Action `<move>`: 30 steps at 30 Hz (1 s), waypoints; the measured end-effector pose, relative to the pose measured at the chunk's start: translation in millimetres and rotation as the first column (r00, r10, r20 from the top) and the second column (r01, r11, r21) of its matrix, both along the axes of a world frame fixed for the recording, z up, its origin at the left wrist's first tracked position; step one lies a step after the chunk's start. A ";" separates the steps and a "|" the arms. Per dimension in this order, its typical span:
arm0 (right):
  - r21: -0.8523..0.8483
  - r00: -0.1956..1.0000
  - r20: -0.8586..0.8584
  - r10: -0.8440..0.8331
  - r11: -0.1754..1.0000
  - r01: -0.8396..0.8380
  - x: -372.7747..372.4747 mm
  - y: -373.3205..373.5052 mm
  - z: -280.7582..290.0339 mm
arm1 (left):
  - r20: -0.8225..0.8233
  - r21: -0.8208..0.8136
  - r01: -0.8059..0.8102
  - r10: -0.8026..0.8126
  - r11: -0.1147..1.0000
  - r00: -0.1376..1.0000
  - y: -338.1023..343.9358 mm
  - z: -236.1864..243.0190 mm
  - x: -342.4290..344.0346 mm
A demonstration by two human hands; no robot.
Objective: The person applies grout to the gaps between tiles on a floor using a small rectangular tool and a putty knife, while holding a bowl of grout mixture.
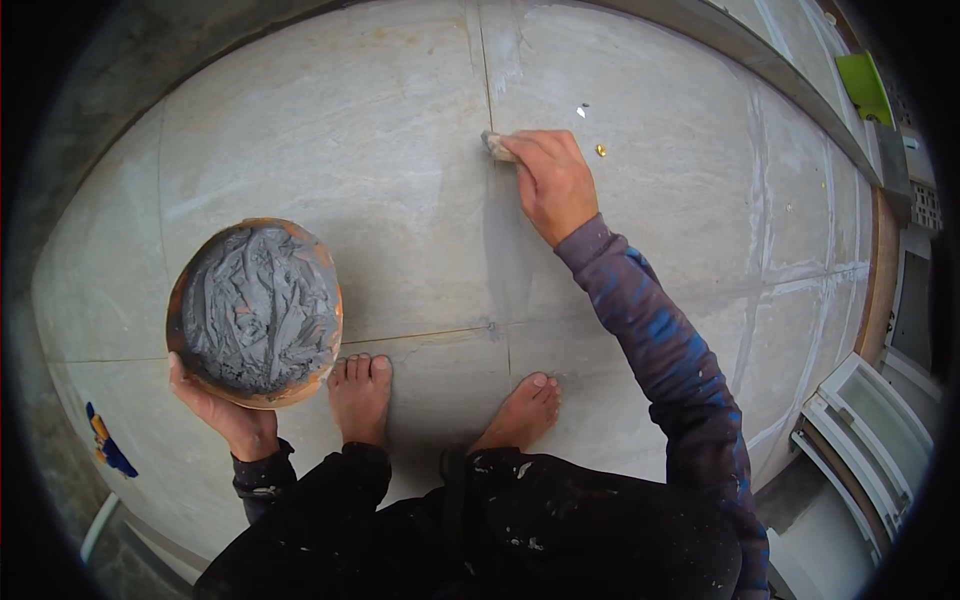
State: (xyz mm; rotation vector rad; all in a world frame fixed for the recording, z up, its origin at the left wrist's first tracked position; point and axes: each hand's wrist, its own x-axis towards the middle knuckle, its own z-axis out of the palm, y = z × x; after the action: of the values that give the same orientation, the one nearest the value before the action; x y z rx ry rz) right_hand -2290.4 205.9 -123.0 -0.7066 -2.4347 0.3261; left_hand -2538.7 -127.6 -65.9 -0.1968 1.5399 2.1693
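Note:
My left hand (235,420) grips an orange-brown rounded bowl (327,358) filled with thick grey paste (258,305). My right hand (555,185) pinches a small, pale, paste-smeared applicator (494,147) on a dark joint line between large beige floor tiles (400,120). A smear of grey (505,245) runs below it along that joint. Small bright bits, one gold-coloured (601,150), lie to the right of the hand. My bare feet stand apart on the tiles, below the bowl and the joint.
A blue and yellow object (110,445) lies at the lower left. At the right are a green plastic container (862,90), a step edge (790,70) and white framed panels (865,440). Whitish lines mark the joints on the right side.

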 end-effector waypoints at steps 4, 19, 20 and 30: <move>0.161 0.974 0.225 -0.011 0.987 -0.026 -11.5 18.4 -17.0 | 0.010 0.028 0.019 -0.019 0.999 1.000 1.5 7.7 5.3; 0.102 0.983 0.179 -0.042 0.994 0.024 -5.4 96.8 26.2 | 0.005 -0.008 -0.030 0.031 1.000 1.000 30.4 28.5 15.9; 0.085 0.977 0.213 -0.012 0.996 -0.006 -1.8 92.2 18.9 | 0.001 -0.012 -0.037 0.037 0.999 0.999 31.7 26.5 16.4; -0.307 0.935 0.301 0.186 0.947 -0.090 66.5 -61.2 23.4 | 0.002 -0.070 -0.096 0.097 0.993 0.995 36.6 25.3 -3.4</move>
State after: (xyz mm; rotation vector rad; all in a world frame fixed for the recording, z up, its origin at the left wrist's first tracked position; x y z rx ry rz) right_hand -2223.9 144.7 -99.6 -0.7616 -2.7948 0.6827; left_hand -2542.1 -91.0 -40.7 -0.3058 1.6358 2.1878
